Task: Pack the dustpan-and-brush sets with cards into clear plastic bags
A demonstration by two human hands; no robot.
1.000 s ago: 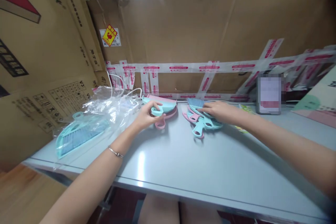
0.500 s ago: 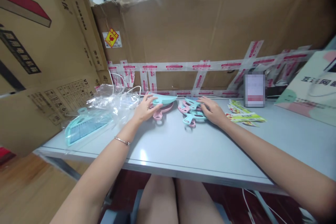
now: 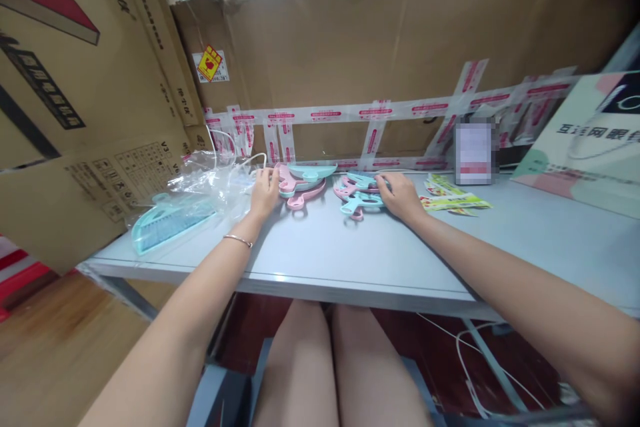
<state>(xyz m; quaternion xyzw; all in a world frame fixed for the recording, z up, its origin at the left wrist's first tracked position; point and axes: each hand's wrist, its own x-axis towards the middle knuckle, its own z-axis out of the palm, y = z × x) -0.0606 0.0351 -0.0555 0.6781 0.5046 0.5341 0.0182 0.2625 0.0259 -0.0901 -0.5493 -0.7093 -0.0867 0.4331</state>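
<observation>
A left pile of pink and teal plastic pieces [image 3: 306, 188], with curved edges and ringed ends, lies towards the back of the table. My left hand [image 3: 265, 192] rests against its left edge, fingers stretched forward and not wrapped round a piece. To the right is a second pile of pink and teal pieces [image 3: 359, 200] with looped cut-outs. At that pile's right edge lies my right hand [image 3: 401, 196], its fingers apart and its fingertips touching the pieces. A teal comb-like plastic piece [image 3: 173, 225] sits in clear wrapping at the left. The undersides of both piles are hidden.
Crumpled clear plastic [image 3: 207, 177] and a white cable lie at the left. Green-yellow packets [image 3: 453, 201] and an upright phone-like screen [image 3: 474, 153] are on the right, near a printed box [image 3: 585, 140]. A large taped carton [image 3: 325, 53] walls off the back.
My left hand has drawn back from the top of the left pile to its left edge. A pink piece now shows at that side. My right hand stays by its pile.
</observation>
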